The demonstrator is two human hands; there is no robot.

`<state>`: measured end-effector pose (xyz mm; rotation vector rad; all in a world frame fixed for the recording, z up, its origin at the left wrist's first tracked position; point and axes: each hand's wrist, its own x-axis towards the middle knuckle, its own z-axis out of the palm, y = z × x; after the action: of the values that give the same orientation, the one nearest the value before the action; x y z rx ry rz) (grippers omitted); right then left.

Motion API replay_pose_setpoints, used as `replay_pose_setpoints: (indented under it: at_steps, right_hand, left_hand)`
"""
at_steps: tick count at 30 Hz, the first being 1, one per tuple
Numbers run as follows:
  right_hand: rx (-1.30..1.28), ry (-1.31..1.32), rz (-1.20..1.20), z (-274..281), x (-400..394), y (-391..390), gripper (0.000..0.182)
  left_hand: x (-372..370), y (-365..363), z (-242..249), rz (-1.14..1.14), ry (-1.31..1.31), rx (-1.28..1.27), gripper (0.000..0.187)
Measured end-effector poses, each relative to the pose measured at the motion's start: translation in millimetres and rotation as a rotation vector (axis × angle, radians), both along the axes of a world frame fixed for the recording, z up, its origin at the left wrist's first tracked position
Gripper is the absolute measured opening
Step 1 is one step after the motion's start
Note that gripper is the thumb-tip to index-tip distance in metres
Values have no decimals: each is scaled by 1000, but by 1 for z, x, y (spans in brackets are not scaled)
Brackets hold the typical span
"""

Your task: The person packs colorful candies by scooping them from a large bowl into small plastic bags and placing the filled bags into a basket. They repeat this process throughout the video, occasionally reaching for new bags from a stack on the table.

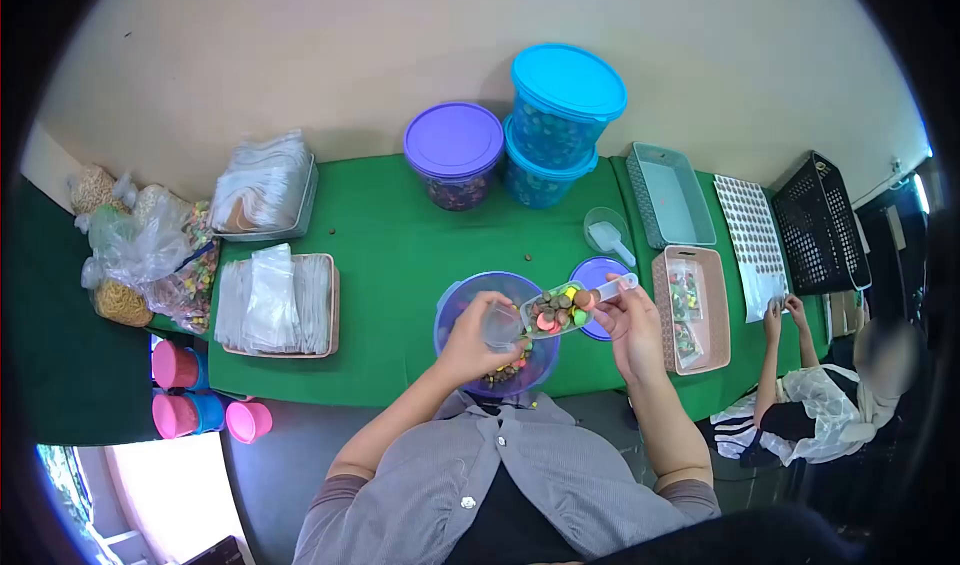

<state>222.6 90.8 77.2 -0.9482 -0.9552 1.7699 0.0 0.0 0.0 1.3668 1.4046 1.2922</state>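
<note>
The left hand [462, 353] grips a clear cup [500, 328], the right hand [637, 340] a loaded scoop [560, 311]. Packets [686, 298] at frame right are filled; pouches [271, 295] at frame left look unfilled.

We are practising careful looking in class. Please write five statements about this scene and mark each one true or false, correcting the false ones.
1. The right hand holds a clear scoop loaded with multicoloured sweets. True.
2. The left hand is empty. False: the left hand holds a clear plastic cup.
3. The purple-lidded tub sits on top of the blue-lidded tubs. False: the purple-lidded tub stands beside the blue-lidded tubs, which are stacked.
4. The pink tray at the right holds small filled packets. True.
5. The tablecloth is red. False: the tablecloth is green.
</note>
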Motion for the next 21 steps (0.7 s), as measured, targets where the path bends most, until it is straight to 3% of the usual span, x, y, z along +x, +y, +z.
replay_pose_setpoints:
  at_steps: [3,5,13,21]
  right_hand:
    - [23,4,-62,-3,-16,-1,27]
    - [60,-167,-98,-8,-10,-6,27]
    - [398,-291,-106,-20,-23,-29,20]
    - [541,-405,-111,-16,-28,-32,21]
  left_hand:
    - [-2,10,1,-57,204,16,68]
    - [15,8,-7,-18,286,43,75]
    - [23,10,-22,-22,355,85,73]
    - [22,7,-19,13,373,47,77]
